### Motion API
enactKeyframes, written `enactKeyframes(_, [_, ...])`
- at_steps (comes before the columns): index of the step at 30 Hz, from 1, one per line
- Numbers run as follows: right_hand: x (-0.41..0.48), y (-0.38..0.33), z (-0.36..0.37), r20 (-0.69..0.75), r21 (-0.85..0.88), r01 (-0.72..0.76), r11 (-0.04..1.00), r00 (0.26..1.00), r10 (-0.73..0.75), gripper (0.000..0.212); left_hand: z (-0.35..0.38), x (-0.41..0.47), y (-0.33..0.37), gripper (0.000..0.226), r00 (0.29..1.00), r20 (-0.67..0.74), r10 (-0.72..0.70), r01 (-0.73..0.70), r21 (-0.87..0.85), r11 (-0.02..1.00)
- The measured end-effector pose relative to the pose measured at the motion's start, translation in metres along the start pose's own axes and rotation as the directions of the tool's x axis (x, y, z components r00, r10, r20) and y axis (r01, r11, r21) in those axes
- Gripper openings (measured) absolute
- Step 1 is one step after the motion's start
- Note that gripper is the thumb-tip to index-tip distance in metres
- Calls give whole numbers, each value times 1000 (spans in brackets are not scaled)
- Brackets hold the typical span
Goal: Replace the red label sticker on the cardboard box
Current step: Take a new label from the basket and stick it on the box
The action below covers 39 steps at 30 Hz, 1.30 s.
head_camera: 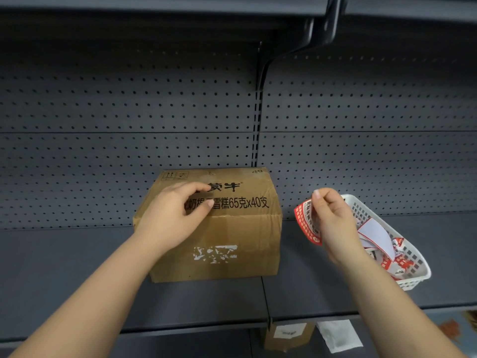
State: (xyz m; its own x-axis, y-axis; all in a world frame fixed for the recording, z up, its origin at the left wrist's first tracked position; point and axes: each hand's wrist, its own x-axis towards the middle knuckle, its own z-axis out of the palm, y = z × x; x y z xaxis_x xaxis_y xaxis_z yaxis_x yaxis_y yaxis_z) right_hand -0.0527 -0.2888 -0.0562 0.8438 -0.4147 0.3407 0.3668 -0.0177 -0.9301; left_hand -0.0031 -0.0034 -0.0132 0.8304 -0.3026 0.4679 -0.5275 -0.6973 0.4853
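A brown cardboard box (247, 241) with black printed characters stands on a grey metal shelf (77, 267). Its front face carries a patch of torn white label residue (215, 254). My left hand (173, 215) rests on the box's top front edge, fingers curled over the print, holding nothing separate. My right hand (333, 223) is to the right of the box, above the shelf, pinching a red and white label sticker (305, 223) between thumb and fingers. The sticker hangs curved, clear of the box.
A white plastic basket (413, 277) holding several red and white stickers and backing papers sits on the shelf right of my right hand. A grey pegboard wall (129, 112) rises behind. Below the shelf edge lie a small carton (289, 334) and a white bag (338, 335).
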Motion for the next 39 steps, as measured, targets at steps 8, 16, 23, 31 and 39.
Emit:
enactKeyframes(8, [-44,-25,41,272,-287,168,943,958,-88,12,4,-56,12,24,995,94,15,21,-370,929])
enactKeyframes(16, [-73,-6,85,463,-340,244,908,884,-64,4,24,-82,13,24,987,160,15,62,-462,885])
enactKeyframes(23, [-93,13,98,495,-329,137,934,868,47,7,37,-95,-6,22,979,164,-121,190,-519,834])
enactKeyframes(31, [-92,24,87,454,-375,51,926,880,136,15,46,-106,-22,22,958,178,-225,286,-531,798])
enactKeyframes(39, [-86,33,71,398,-469,6,883,894,205,26,45,-100,-37,22,932,148,-330,351,-587,729])
